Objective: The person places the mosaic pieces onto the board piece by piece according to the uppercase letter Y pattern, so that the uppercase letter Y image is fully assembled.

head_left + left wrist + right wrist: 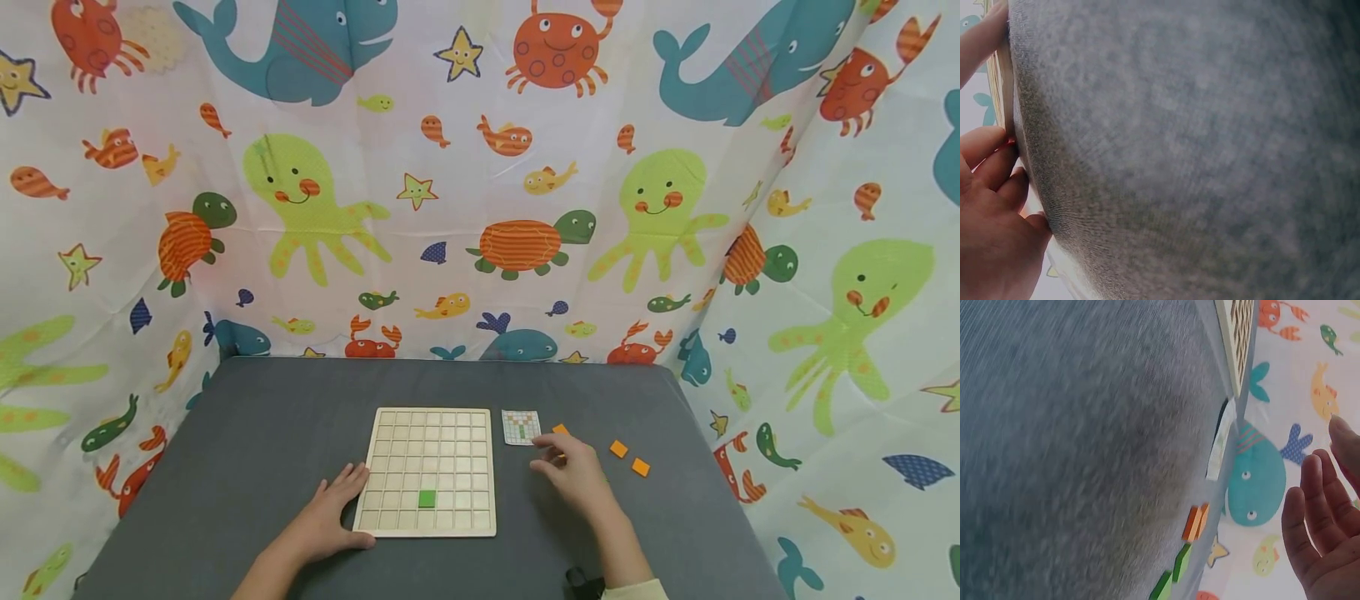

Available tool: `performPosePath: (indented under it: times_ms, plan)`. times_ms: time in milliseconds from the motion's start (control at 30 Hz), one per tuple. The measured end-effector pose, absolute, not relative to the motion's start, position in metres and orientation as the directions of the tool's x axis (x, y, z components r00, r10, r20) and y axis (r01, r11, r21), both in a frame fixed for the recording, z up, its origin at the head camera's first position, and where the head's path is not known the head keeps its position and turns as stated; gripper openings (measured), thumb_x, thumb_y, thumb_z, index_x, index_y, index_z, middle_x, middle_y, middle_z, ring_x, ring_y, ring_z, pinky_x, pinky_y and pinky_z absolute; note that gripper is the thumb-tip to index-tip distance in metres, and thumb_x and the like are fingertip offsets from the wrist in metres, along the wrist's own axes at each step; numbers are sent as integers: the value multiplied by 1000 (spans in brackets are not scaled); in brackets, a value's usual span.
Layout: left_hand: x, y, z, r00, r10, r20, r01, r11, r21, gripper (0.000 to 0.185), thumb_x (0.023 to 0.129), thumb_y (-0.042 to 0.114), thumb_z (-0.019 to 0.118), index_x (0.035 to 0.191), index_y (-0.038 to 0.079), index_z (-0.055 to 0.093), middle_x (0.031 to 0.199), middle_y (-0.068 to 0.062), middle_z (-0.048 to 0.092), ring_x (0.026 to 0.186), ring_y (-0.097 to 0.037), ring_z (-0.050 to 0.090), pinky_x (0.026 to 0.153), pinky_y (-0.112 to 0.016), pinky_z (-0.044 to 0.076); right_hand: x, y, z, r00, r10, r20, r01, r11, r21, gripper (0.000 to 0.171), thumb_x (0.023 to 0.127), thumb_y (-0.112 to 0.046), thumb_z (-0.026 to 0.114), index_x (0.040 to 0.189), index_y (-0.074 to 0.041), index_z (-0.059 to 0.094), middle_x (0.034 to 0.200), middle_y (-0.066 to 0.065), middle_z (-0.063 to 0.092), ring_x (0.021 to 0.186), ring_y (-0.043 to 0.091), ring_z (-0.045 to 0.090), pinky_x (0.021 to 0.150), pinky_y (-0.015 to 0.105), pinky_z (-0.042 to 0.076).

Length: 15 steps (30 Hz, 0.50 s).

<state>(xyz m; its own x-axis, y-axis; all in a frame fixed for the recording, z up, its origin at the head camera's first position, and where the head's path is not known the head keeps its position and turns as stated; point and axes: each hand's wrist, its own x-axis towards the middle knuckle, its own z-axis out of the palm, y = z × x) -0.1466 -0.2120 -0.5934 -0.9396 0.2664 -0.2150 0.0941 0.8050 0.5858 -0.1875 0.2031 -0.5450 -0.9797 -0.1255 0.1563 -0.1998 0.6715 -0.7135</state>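
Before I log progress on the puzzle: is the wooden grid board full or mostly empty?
Mostly empty. The wooden grid board holds one green tile in a lower row; every other cell visible in the head view is bare.

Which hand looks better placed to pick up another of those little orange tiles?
Probably the right hand: it hovers open beside the orange tiles, while the left hand rests against the wooden grid board.
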Motion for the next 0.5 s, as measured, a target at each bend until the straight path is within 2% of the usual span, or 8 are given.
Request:
performPosePath:
  times_ms: [200,333,500]
  plan:
    - [-146,-211,-593,-938,262,-225,85,807,585,119,54,59,82,149,8,31,156,-11,26,147,-33,15,114,-63,7,-185,221,-548,-986,-76,149,-161,679,-717,32,75,-20,80,105,-22,70,97,-12,66,81,7,60,73,22,56]
    - [-146,-211,-593,-938,268,-220,94,806,584,119,54,59,82,149,9,31,157,-10,26,147,-33,15,114,-62,8,-183,232,-549,-989,-40,140,-129,689,-713,32,75,-22,81,104,-27,68,99,-6,67,79,8,62,70,22,55]
    - [-146,-211,-592,-940,268,-209,98,803,588,118,54,57,83,148,8,32,156,-11,27,146,-33,16,114,-63,8,-182,241,-549,-994,-16,108,-89,690,-718,37,75,-20,80,110,-20,68,106,4,68,81,14,64,70,28,57]
